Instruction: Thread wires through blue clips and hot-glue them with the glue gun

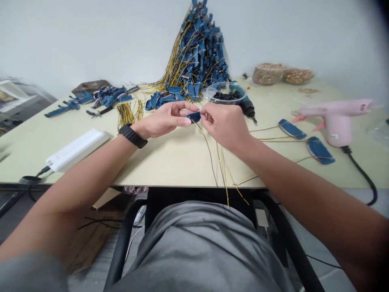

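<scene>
A small curved blue piece (pixel 193 117) with thin yellow and black wires (pixel 207 140) is held up over the table in front of me. My left hand (pixel 165 118), a black watch band at its wrist, is closed on the left end between thumb and fingers. At the other end, my right hand (pixel 226 123) is closed in a pinch against the piece. Its fingertips are partly hidden, so anything small between them cannot be made out. The wires hang down past the table's front edge. Two similar blue pieces (pixel 292 129) lie to the right, wires trailing left.
A tall heap of blue wired pieces (pixel 203 52) leans at the back wall. Before it stand a clear tub of black parts (pixel 227 96) and a drill (pixel 248 107). Right is a pink glue gun (pixel 336 117); left are pliers (pixel 99 113) and a white box (pixel 78 150).
</scene>
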The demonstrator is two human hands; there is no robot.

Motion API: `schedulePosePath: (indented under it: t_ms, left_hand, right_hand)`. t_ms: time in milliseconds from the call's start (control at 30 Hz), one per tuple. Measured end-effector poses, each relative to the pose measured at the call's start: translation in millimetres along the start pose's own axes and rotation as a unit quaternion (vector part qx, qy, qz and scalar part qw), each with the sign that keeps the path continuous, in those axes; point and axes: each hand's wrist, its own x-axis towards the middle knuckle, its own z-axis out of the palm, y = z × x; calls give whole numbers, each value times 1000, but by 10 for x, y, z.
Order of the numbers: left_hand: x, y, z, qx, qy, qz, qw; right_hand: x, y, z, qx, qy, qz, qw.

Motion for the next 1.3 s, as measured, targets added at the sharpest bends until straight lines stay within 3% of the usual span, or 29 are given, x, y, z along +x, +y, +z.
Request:
schedulePosePath:
  t_ms: [233, 533, 1300]
  left_hand:
    - [15, 13, 24, -1, -4, -8, 1000]
    - [7, 1, 30, 16, 3, 3, 1000]
    - [-2, 141, 166, 25, 14, -3, 1000]
  right_hand:
    - [-42, 6, 2, -94, -30, -69, 993]
    - [-49, 14, 10, -96, -18, -97, 990]
    - [-42, 50, 6, -67, 9, -28, 997]
